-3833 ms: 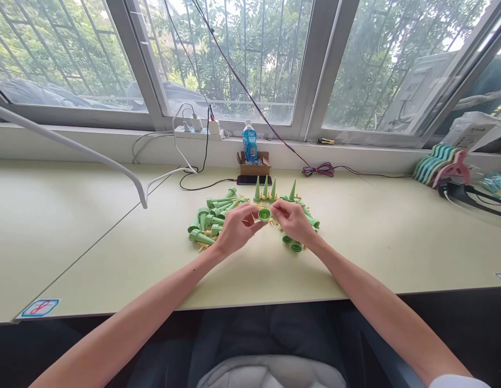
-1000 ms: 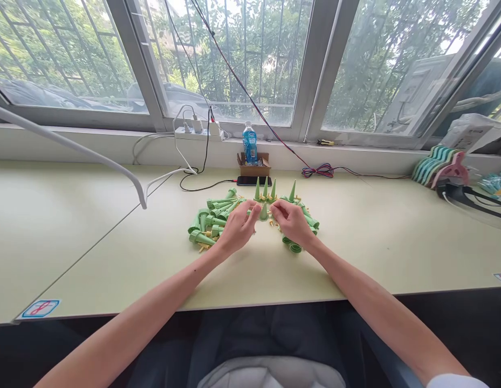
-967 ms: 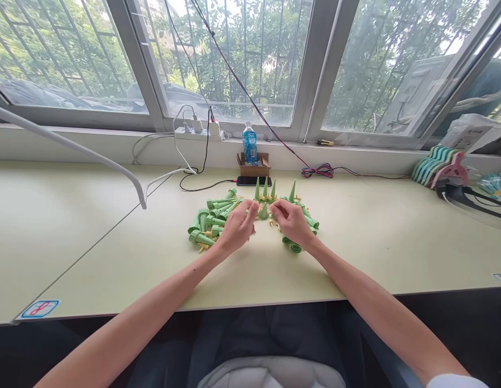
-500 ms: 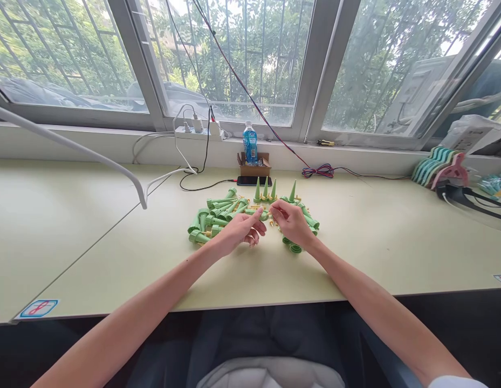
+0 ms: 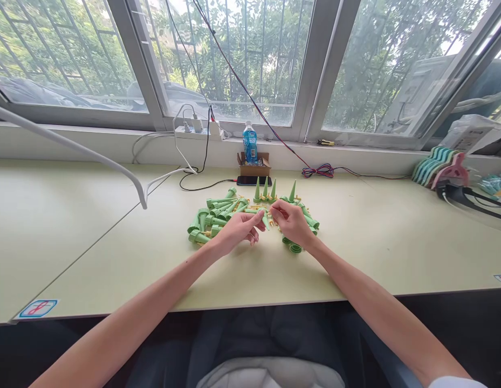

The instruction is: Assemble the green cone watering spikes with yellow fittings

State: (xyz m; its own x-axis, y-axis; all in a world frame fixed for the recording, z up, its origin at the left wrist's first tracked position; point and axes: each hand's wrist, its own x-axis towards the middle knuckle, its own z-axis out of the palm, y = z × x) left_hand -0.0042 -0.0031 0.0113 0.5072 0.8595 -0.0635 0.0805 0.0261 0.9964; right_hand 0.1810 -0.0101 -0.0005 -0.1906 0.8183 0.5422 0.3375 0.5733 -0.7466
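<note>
My left hand (image 5: pixel 244 229) grips a green plastic watering spike (image 5: pixel 266 221) between thumb and fingers, its pointed end tilted down towards me. My right hand (image 5: pixel 289 220) is closed in a pinch just right of the spike's wide end; what sits in its fingertips is too small to make out. Behind the hands stand several upright green spikes (image 5: pixel 265 189), with small yellow valve pieces around their bases. A pile of green spikes (image 5: pixel 218 210) lies left of my left hand. More green spikes (image 5: pixel 311 220) lie to the right, partly hidden by my right hand.
A phone (image 5: pixel 254 181) lies behind the spikes, before a small cardboard box (image 5: pixel 255 168) with a blue-labelled bottle (image 5: pixel 250 144). A bundled cable (image 5: pixel 318 170) lies at the back. A white bent tube (image 5: pixel 112 161) crosses the left. Pastel hangers (image 5: pixel 440 166) are far right.
The spike between my hands has turned from its open end facing me, through point-up, to point-down. My left hand's fingers loosened and re-gripped it; my right hand stayed nearly still.
</note>
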